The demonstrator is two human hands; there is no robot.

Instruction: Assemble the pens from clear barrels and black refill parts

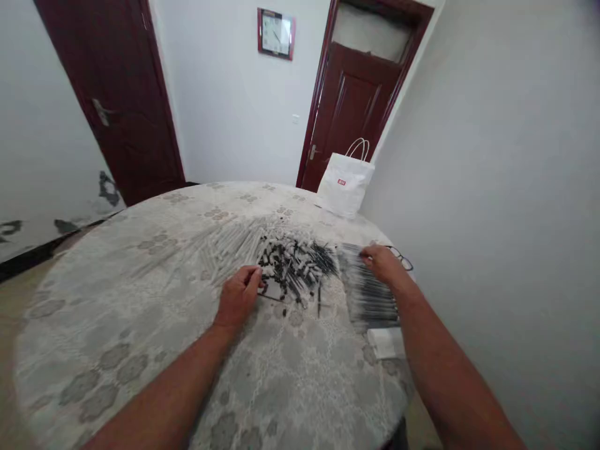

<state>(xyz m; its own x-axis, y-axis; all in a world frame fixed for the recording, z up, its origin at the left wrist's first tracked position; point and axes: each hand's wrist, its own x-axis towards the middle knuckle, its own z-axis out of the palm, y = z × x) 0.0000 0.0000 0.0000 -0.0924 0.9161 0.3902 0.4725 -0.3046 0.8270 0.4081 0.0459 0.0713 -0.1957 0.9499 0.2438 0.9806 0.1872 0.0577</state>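
My left hand [239, 295] rests at the near left side of a mixed heap, its thumb and fingertips pinched together; whatever they hold is too small to make out. Small black and pale caps [281, 259] make up much of that heap, with thin dark pen-like sticks [323, 257] at its right side. Long clear pen tubes [229, 244] lie in a loose bundle to the left. Over on the right, my right hand [382, 261] pinches the end of a slim dark pen above a row of similar pens [375, 297], partly blurred.
A white patterned cloth covers the round table [140, 362]. A white paper bag [345, 184] stands at the back right, near the wall. Dark-rimmed glasses [404, 259] lie beyond my right wrist, and a folded white piece [387, 343] lies below the pen row.
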